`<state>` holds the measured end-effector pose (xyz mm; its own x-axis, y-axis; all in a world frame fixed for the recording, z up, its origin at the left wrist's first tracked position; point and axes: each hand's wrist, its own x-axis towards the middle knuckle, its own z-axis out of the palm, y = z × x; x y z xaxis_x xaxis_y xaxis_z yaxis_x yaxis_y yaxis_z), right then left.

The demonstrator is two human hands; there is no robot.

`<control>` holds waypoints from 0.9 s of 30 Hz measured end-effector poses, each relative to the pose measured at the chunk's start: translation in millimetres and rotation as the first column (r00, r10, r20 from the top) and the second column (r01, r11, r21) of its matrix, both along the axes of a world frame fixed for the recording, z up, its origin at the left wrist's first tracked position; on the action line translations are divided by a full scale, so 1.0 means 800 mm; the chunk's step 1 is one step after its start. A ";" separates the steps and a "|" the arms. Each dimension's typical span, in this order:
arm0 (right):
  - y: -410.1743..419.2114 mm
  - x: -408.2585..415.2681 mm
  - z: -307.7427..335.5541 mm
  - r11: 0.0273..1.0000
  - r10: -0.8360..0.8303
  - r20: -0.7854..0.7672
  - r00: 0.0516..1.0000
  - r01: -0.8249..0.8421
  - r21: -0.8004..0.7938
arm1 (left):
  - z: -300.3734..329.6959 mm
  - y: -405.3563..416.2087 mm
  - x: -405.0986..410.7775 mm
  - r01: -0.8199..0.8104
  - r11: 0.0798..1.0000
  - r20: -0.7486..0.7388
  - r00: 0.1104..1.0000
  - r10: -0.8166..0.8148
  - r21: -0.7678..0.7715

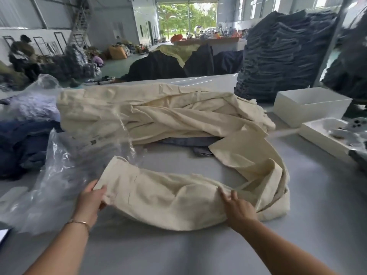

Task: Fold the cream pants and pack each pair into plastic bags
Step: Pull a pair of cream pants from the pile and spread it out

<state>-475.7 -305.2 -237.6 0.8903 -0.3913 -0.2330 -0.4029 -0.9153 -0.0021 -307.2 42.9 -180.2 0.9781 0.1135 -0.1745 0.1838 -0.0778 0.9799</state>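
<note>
Between the hands lies the near pair of pants (168, 203), its long axis running from one hand across to the other and then curving away beyond the right hand toward the pile (158, 114) of cream cloth farther out. The left hand (90, 199) pinches the end of the pants, thumb on top and fingers curled under the edge. The right hand (238, 209) rests on the cloth with fingers nearly straight, pressing rather than gripping. Each hand is already on its own end, so a fold would likely bring one end over toward the other.

Just outside the left hand sits a crumpled clear bag (59, 175), touching the pants' end. Under both hands is a smooth grey table (188, 251). Beyond the right hand stand white boxes (309, 108) and a tall stack (284, 52) of dark folded cloth. Behind that opens a warehouse hall, with more heaps and a bright doorway.
</note>
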 end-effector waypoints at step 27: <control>-0.055 0.027 -0.002 0.961 0.027 0.059 0.998 -0.042 0.273 | -0.063 0.052 -0.052 0.095 0.899 -0.073 0.995 -0.071 0.427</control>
<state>-453.7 -349.4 -238.9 0.9165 -0.2880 -0.2777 -0.3633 -0.8898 -0.2761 -348.8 84.2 -231.0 0.9777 0.1082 -0.1802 0.2102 -0.5057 0.8367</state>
